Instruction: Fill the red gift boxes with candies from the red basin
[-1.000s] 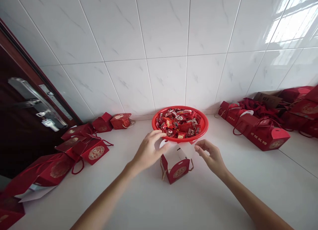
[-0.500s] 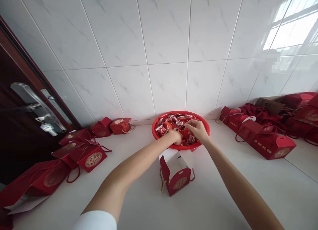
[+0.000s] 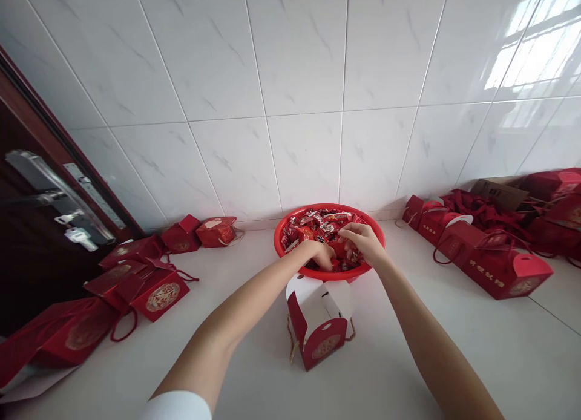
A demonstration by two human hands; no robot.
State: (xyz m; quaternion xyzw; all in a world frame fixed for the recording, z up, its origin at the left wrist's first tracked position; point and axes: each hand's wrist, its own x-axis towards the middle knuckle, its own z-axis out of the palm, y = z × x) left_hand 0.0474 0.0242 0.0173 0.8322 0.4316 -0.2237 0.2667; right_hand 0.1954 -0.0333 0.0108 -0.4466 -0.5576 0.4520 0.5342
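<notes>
A red plastic basin (image 3: 278,241) full of red-wrapped candies (image 3: 313,220) stands near the wall. Among the candies at the basin's near side is my left hand (image 3: 321,255), its fingers bent down and mostly hidden. My right hand (image 3: 363,239) hovers over the right part of the basin, thumb and fingers pinched together; what they hold, if anything, is too small to make out. In front of the basin an unfolded red gift box (image 3: 324,341) sits with its top open, showing a white inside and twisted cord handles.
Several red gift boxes (image 3: 163,294) stand at the left beside a dark door with a metal handle (image 3: 59,193) and keys. More red boxes (image 3: 492,259) line the right, with red bags (image 3: 481,217) and a brown carton (image 3: 499,194) behind. A tiled wall (image 3: 304,154) closes the back.
The view has shifted slightly. My left hand has moved a little within the candies, and my right hand stays pinched above the basin. The open gift box has not visibly changed.
</notes>
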